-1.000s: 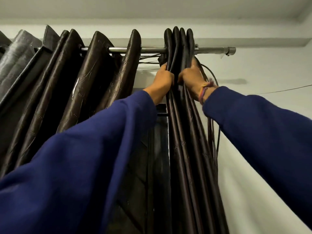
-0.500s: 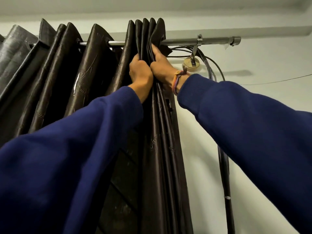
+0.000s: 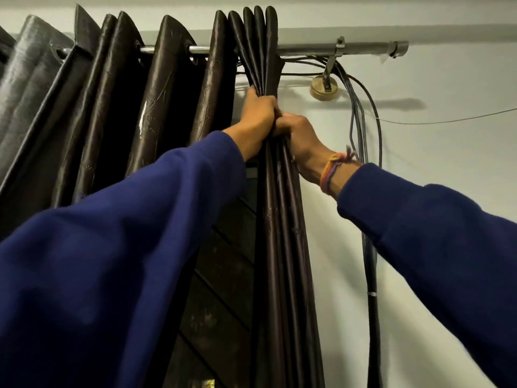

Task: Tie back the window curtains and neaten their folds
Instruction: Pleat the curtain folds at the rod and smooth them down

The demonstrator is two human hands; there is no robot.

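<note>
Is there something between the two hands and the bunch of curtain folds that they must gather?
Nothing visible. The left hand and the right hand both grip the gathered folds directly, just below the rod. The cables hang apart, to the right of the hands.

Dim, soft shadows, sharp centre, wide-angle edge bending

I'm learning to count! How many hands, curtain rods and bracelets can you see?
Hands: 2, left hand and right hand, both gripping the bunched curtain folds
Curtain rods: 1
Bracelets: 1, on the right wrist
Total: 4
</note>
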